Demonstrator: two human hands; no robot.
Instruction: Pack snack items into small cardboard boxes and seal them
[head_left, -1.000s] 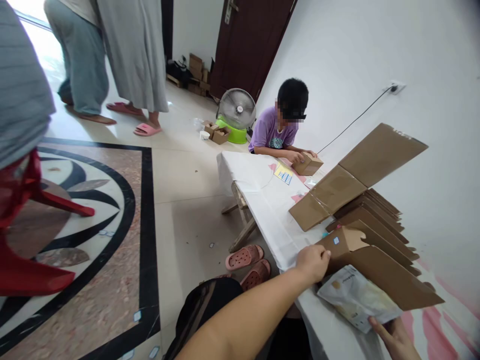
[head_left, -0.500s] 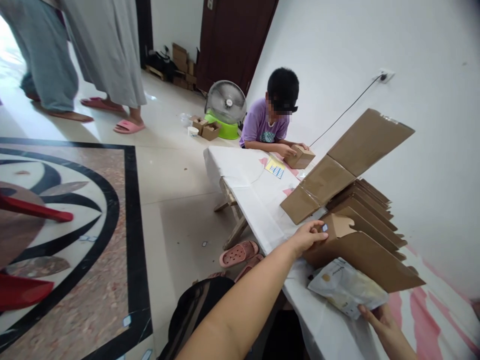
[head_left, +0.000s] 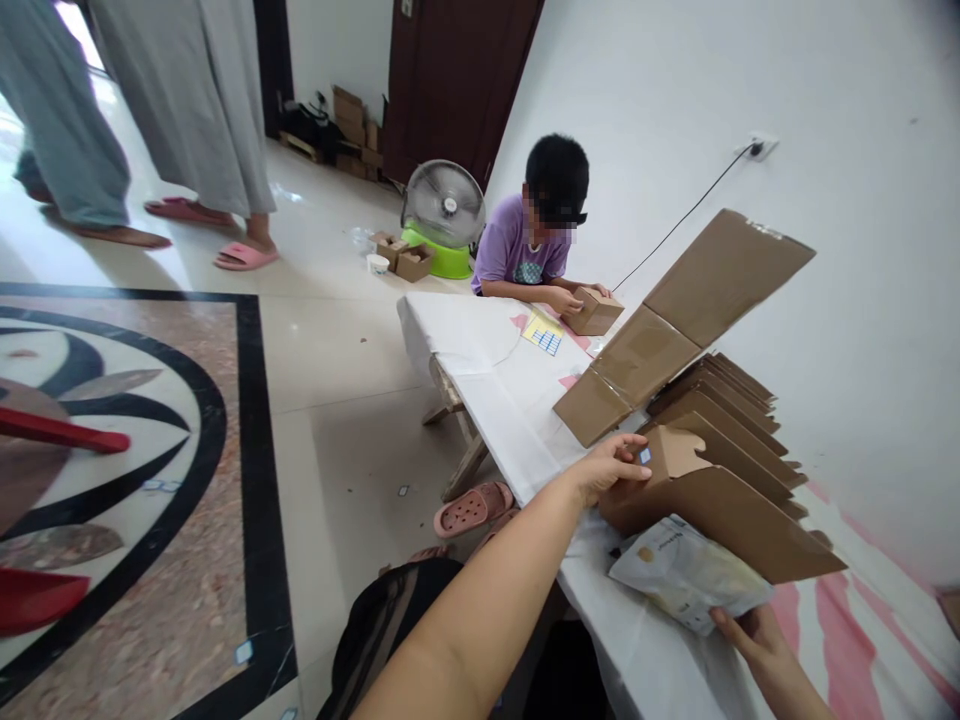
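My left hand [head_left: 609,470] is at the near end of an open cardboard box [head_left: 742,515]. Between its thumb and forefinger tips shows a small white label with a blue border [head_left: 644,456], close against the cardboard. Whether the label is stuck to the box I cannot tell. My right hand [head_left: 750,635] grips the lower right edge of a white and grey printed pouch [head_left: 686,575], thumb on top and the other fingers beneath, hidden. The pouch lies tilted beside the box, over the cloth-covered table [head_left: 645,640].
More open boxes [head_left: 720,390] stand in a row behind, with a long unfolded flap [head_left: 686,320] leaning left. Across the table a person in purple [head_left: 517,245] holds a small box [head_left: 596,312] near a label sheet [head_left: 544,332]. A fan [head_left: 446,205] stands on the floor.
The whole view has shifted slightly. Both hands, the pouch and the box keep nearly the same places relative to each other. The other person's fingers have shifted a little on the small box.
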